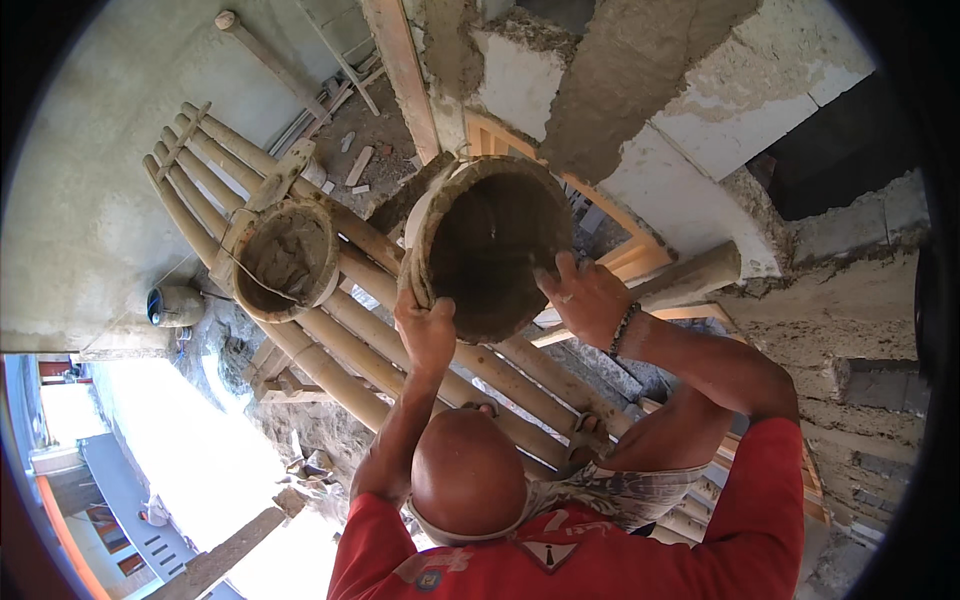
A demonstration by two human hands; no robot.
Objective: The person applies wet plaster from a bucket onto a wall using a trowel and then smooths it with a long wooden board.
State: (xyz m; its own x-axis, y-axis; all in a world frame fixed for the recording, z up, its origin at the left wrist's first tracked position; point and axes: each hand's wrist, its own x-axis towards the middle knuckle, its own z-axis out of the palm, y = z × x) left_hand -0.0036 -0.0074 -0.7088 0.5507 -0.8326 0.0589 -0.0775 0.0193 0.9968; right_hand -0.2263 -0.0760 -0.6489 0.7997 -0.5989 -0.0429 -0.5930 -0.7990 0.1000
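A mortar-caked bucket [420, 225] is tilted over the bamboo scaffold, its dark mouth facing me. The inside looks wet and smeared, and how much it holds is hard to make out. My left hand [425, 330] is closed on the bucket's near left rim, thumb up. On the right edge, my right hand [590, 300] grips the rim with fingertips reaching over the opening; a beaded bracelet circles that wrist. To the left, a second bucket [328, 215] with a thin wire handle rests on the poles, containing grey mortar [285, 262].
Round bamboo poles [325, 370] form the scaffold platform, with gaps between them. At the right stands a block wall [720, 130] partly covered with wet plaster, beside an orange wooden frame [640, 255]. Below lie rubble and offcuts [360, 165]. A drum [178, 306] stands by the left wall.
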